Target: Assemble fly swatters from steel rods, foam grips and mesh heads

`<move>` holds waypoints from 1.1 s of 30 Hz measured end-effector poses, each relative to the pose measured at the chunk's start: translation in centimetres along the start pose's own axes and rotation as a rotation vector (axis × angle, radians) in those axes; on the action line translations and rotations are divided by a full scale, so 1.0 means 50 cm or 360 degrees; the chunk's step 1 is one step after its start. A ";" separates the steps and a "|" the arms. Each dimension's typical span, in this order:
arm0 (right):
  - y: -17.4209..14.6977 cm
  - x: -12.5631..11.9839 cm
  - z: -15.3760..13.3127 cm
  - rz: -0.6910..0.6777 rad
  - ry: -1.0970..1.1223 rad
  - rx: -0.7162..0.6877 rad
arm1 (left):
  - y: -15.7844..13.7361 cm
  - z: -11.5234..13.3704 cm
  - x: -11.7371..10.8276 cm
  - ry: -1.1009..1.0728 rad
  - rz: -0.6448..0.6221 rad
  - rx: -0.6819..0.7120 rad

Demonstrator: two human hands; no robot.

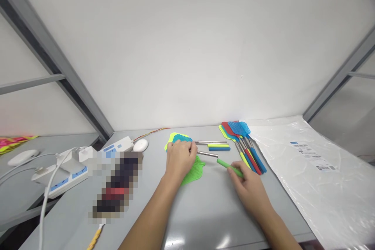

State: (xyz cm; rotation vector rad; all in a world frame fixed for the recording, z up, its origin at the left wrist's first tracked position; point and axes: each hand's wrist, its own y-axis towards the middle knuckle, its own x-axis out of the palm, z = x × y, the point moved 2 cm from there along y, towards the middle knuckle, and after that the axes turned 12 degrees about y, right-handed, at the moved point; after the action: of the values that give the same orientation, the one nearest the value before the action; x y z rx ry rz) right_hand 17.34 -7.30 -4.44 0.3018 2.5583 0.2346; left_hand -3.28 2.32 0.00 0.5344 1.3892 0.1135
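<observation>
My left hand [179, 158] is closed on a thin metal rod [208, 154] that points right, over the flat fly swatter heads. Partly under that hand lie a blue head [182, 138] and a yellow-green head [168, 144]. A green mesh swatter head [193, 174] rests just in front. My right hand [249, 185] grips a green handle tube [227, 165], its free end close to the rod's tip but seemingly apart. Behind are more metal rods [208, 141], a yellow handle [217, 145] and a blue handle [219, 149].
Several fly swatters with handles [246, 150] are piled right of centre. A white plastic bag [304, 175] with a label covers the right side. On the left are power strips [70, 179] with cables, a round white object [140, 145] and a pixelated item [117, 185].
</observation>
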 end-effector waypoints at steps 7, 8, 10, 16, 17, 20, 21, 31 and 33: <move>-0.001 -0.007 -0.002 0.0086 0.0013 -0.0026 | -0.003 0.008 -0.007 -0.0012 0.0036 0.0049; -0.002 -0.007 -0.004 0.0087 0.0020 -0.0029 | -0.003 0.009 -0.009 -0.0017 0.0044 0.0054; -0.003 -0.009 -0.009 0.0082 0.0035 -0.0033 | -0.003 0.010 -0.012 -0.0019 0.0060 0.0055; -0.005 -0.013 -0.022 0.0095 0.0064 -0.0086 | -0.003 0.011 -0.017 -0.0011 0.0032 0.0069; -0.005 -0.014 -0.023 0.0096 0.0063 -0.0094 | -0.003 0.012 -0.017 -0.0009 0.0031 0.0077; -0.004 -0.014 -0.022 0.0090 0.0050 -0.0106 | -0.003 0.014 -0.016 0.0004 0.0046 0.0098; -0.004 -0.014 -0.022 0.0086 0.0045 -0.0104 | -0.003 0.014 -0.016 0.0008 0.0054 0.0107; -0.006 -0.016 -0.020 0.0067 0.0016 -0.0128 | -0.006 0.017 -0.013 0.0041 0.0106 0.0154; -0.005 -0.017 -0.019 0.0068 0.0024 -0.0130 | -0.007 0.019 -0.015 0.0045 0.0115 0.0161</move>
State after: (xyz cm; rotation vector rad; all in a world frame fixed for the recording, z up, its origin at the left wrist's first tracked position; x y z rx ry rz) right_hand 17.46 -7.87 -3.27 0.3251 2.5511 0.3577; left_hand -2.61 1.47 0.60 0.6699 1.4086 0.1099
